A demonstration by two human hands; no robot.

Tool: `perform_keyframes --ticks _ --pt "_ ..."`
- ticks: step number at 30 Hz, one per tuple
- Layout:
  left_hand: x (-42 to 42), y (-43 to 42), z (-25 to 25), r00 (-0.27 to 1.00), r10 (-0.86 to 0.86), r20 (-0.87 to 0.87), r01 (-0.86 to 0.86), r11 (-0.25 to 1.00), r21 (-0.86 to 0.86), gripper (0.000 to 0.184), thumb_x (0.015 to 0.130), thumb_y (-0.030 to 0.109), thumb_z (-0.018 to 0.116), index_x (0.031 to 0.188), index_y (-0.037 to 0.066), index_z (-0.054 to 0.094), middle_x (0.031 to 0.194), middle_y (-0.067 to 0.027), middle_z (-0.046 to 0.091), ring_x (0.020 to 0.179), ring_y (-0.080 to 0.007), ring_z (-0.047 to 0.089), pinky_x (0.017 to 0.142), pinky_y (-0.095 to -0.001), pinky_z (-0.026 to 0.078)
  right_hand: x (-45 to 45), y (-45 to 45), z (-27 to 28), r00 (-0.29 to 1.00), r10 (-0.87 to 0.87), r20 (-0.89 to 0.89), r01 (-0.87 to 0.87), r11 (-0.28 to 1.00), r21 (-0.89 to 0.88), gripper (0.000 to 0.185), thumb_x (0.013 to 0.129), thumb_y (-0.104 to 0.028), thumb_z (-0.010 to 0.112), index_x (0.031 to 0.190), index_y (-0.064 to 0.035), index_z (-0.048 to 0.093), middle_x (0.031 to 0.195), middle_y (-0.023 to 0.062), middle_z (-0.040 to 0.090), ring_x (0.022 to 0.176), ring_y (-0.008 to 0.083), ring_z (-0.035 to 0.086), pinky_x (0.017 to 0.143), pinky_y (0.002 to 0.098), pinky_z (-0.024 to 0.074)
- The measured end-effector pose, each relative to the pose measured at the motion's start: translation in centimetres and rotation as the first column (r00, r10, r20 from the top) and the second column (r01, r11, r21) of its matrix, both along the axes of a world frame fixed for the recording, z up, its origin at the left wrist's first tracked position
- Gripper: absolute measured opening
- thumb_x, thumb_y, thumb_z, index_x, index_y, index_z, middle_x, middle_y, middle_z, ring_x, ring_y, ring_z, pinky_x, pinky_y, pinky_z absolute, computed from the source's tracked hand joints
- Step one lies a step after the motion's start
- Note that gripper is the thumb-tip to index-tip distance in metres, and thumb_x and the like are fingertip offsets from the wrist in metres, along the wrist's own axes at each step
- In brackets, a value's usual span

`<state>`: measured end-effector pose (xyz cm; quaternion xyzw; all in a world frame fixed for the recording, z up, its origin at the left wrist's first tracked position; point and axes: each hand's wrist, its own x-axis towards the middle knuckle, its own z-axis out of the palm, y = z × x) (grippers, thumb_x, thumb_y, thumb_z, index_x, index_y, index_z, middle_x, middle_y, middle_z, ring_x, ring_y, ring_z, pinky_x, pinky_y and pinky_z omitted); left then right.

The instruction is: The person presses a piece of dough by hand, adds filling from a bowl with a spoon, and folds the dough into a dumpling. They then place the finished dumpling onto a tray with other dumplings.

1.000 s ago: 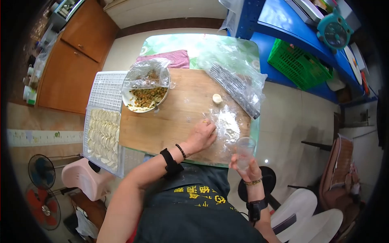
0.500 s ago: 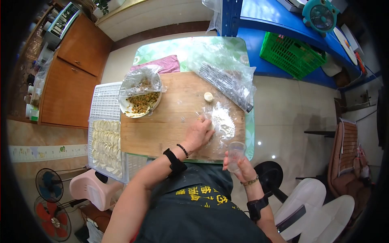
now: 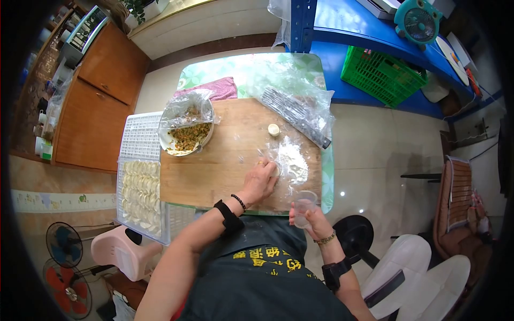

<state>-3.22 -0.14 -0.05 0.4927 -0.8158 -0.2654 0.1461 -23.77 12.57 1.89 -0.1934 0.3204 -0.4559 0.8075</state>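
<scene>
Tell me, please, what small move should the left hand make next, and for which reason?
I would probably slide the left hand slightly right, to the flour. Its curled fingers are just beside that pile on the wooden board, while the right hand is occupied with the clear cup. What lies under the left fingers is mostly hidden.

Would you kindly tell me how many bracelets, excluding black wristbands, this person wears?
2: a black beaded bracelet behind the left hand and a golden bracelet behind the right hand, which holds a clear plastic cup. Any under the wristbands would be hidden.
</scene>
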Motion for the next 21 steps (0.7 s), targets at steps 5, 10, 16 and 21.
perform_keyframes --ticks 5,10,16,21 --pt "-0.2 0.4 1.2 0.994 0.048 -0.098 -0.054 0.997 -0.059 0.037 0.079 0.016 0.069 0.111 0.006 0.054 0.106 -0.017 0.053 0.093 -0.0372 0.059 0.076 -0.0439 0.05 0.7 0.0 -1.1 0.999 0.022 -0.028 -0.022 1.0 0.007 0.058 0.082 -0.046 0.072 0.116 -0.0039 0.053 0.099 0.0077 0.063 0.087 0.016 0.063 0.08 0.0305 0.0519" --pt "-0.3 0.1 0.5 1.0 0.015 0.023 -0.015 1.0 0.018 0.044 0.077 0.016 0.07 0.115 0.005 0.052 0.109 -0.0181 0.053 0.096 -0.0381 0.057 0.079 -0.0437 0.05 0.9 -0.3 -3.1 0.994 0.036 -0.105 -0.029 0.997 0.071 0.048 0.087 -0.04 0.068 0.114 -0.0032 0.053 0.097 0.0077 0.064 0.086 0.0163 0.064 0.078 0.0302 0.0519" --pt "0.8 -0.1 1.4 0.994 -0.026 -0.109 0.012 0.992 -0.126 0.036 0.076 0.017 0.071 0.104 0.002 0.054 0.106 -0.0183 0.053 0.099 -0.0366 0.055 0.079 -0.0434 0.049 1.0 -1.0 -3.9 0.986 -0.039 -0.16 0.06 0.99 0.126 0.041 0.09 -0.035 0.066 0.112 -0.0022 0.054 0.091 0.0068 0.064 0.075 0.0164 0.065 0.072 0.0285 0.0524" --pt "0.1 0.4 1.5 0.994 0.109 -0.023 -0.11 0.991 -0.072 0.032 0.076 0.015 0.07 0.1 0.002 0.054 0.105 -0.0186 0.053 0.097 -0.0364 0.056 0.079 -0.0432 0.048 1.3 -1.2 -3.5 0.984 -0.032 -0.176 0.052 0.992 0.111 0.037 0.091 -0.034 0.065 0.109 -0.0026 0.055 0.087 0.0064 0.063 0.071 0.0153 0.064 0.068 0.0272 0.0522"
